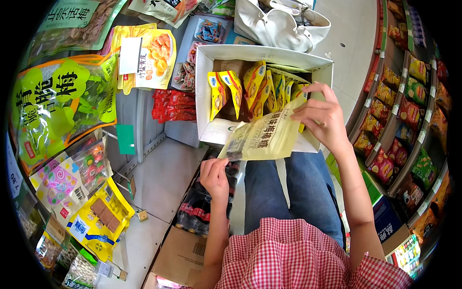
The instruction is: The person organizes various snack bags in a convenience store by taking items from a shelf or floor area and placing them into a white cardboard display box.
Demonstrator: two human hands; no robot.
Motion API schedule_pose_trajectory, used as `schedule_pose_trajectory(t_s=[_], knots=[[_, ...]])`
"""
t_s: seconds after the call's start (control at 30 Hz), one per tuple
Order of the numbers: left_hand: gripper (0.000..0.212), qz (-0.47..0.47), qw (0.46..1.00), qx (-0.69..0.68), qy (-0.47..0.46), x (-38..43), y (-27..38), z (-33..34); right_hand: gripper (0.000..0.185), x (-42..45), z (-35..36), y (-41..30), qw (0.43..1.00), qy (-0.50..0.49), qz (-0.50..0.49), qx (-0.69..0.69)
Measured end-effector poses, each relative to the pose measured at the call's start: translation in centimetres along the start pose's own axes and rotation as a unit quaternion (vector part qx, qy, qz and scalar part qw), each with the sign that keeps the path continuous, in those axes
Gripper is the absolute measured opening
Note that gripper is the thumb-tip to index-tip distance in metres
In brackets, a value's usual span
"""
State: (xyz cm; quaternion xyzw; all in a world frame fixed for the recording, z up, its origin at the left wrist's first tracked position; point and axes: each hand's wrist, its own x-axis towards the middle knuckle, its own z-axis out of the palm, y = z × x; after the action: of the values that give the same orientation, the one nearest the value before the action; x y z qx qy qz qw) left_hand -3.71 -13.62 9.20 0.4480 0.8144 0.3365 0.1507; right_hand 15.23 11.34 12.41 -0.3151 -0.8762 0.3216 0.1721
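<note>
A pale yellow candy pouch (pixel 265 139) with brown print is stretched between my two hands. My left hand (pixel 215 177) pinches its lower left corner, where a clear window shows. At the opposite upper right edge, my right hand (pixel 319 115) grips the pouch between thumb and fingers. Behind it stands an open white cardboard box (pixel 202 86), partly covered by the pouch. Inside the box, several yellow snack packets (pixel 255 83) stand on edge, leaning along the middle and right. Two of these yellow packets (pixel 225 92) lean apart from the others at the left.
Hanging snack bags (pixel 65 104) crowd the rack at left, with a yellow biscuit bag (pixel 103 218) lower down. A white handbag (pixel 281 27) sits beyond the box. Dark bottles in wrap (pixel 196 206) and a brown carton (pixel 180 249) stand on the floor. Shelves of chip bags (pixel 382 162) line the right.
</note>
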Motion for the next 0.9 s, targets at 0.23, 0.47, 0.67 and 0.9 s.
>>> schedule_pose_trajectory(t_s=[0.23,0.47,0.67,0.9], knots=[[0.007,-0.012,0.999,-0.035,0.012,4.1,1.7,2.3,0.021,-0.1,-4.7,-2.5,0.996,0.062,0.025,-0.051],[0.012,0.044,0.990,-0.126,-0.035,11.6,3.8,9.4,0.020,-0.3,-8.3,-2.7,0.990,0.103,0.073,-0.069],[0.046,0.043,0.991,-0.028,-0.124,13.1,4.2,14.9,0.015,-0.2,-8.1,-0.6,0.984,0.098,0.124,-0.081],[0.056,0.124,0.962,0.123,-0.211,12.3,4.7,19.1,0.011,0.3,-7.6,1.0,0.979,0.106,0.155,-0.080]])
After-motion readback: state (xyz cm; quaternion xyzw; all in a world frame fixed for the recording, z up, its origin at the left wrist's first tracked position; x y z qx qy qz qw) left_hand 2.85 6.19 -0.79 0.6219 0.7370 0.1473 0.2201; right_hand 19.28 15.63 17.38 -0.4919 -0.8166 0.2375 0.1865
